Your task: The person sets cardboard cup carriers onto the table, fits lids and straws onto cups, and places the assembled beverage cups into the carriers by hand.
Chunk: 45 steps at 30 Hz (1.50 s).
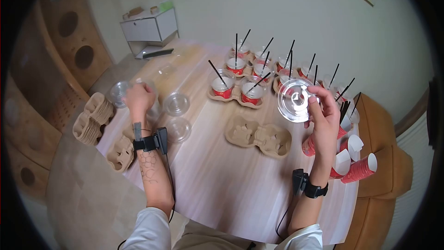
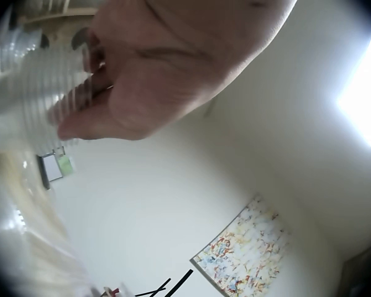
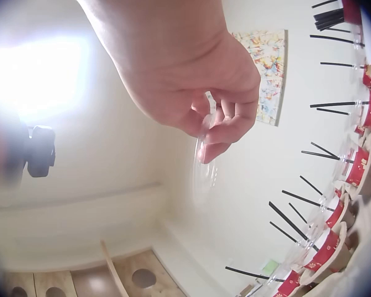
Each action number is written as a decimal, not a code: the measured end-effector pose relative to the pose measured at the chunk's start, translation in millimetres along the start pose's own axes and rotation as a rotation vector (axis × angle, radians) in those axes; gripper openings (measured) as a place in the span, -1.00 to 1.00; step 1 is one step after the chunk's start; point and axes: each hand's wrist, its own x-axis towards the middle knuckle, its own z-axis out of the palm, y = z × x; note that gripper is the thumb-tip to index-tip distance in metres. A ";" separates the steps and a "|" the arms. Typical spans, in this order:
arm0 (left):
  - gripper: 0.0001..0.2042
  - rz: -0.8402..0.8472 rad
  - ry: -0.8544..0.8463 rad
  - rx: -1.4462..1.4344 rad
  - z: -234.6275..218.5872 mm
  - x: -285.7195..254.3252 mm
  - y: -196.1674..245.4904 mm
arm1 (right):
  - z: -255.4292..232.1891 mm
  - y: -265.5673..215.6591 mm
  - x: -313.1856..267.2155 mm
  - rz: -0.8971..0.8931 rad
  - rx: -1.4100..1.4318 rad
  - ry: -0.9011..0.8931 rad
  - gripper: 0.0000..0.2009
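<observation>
My right hand (image 1: 323, 120) pinches a clear round plastic lid (image 1: 292, 101) by its edge, above the table's right part; in the right wrist view the lid (image 3: 203, 176) hangs from the fingertips of the hand (image 3: 179, 74). At the table's left side, my left hand (image 1: 140, 97) has its fingers round a stack of clear ribbed plastic pieces (image 2: 40, 99), as the left wrist view shows with the hand (image 2: 167, 68); cups or lids, I cannot tell. More clear round pieces (image 1: 176, 104) lie beside it. Between the hands sits a cardboard carrier (image 1: 257, 135) without cups.
Red cups with clear lids and black straws (image 1: 223, 91) stand in carriers along the back. Stacked red paper cups (image 1: 360, 168) lie at the right edge, near a brown sofa (image 1: 384, 153). Stacked carriers (image 1: 92, 118) and another carrier (image 1: 120, 155) are at the left edge.
</observation>
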 end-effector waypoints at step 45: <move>-0.09 0.978 -0.312 -1.070 -4.1 -179.0 180.3 | 4.1 -6.7 -6.3 0.034 -0.012 -0.248 -0.57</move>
